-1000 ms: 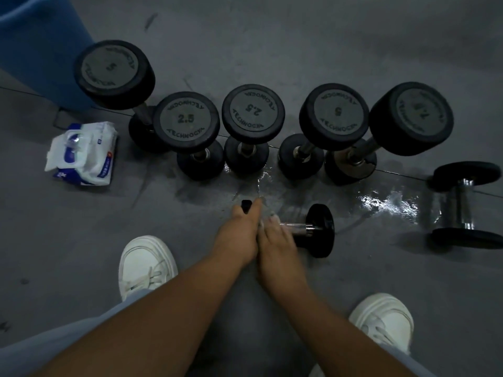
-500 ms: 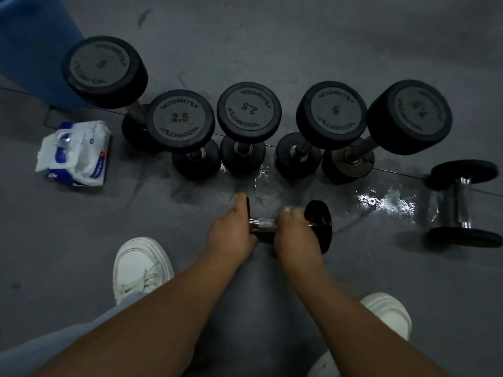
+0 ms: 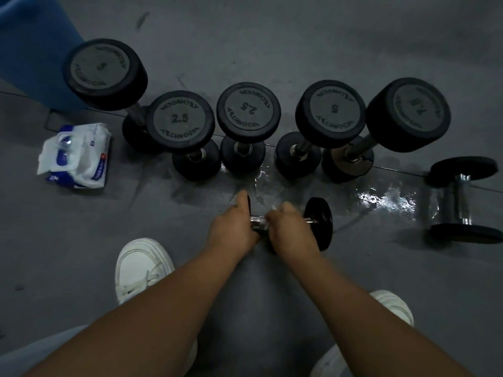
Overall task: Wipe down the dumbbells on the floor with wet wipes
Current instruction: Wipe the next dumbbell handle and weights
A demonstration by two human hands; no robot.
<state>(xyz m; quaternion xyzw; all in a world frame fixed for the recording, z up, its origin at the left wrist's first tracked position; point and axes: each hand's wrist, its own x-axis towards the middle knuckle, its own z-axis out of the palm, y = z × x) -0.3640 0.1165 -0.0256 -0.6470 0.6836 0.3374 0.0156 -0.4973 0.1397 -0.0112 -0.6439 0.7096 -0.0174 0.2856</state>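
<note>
Head view: wet grey floor (image 3: 299, 36); left hand (image 3: 231, 227) and right hand (image 3: 288, 229) grip one small dumbbell (image 3: 318, 221).

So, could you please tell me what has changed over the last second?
The right hand, with its wet wipe, slid right along the handle of the small dumbbell, away from the left hand. The left grip, upright dumbbells and wipes pack stayed put.
</note>
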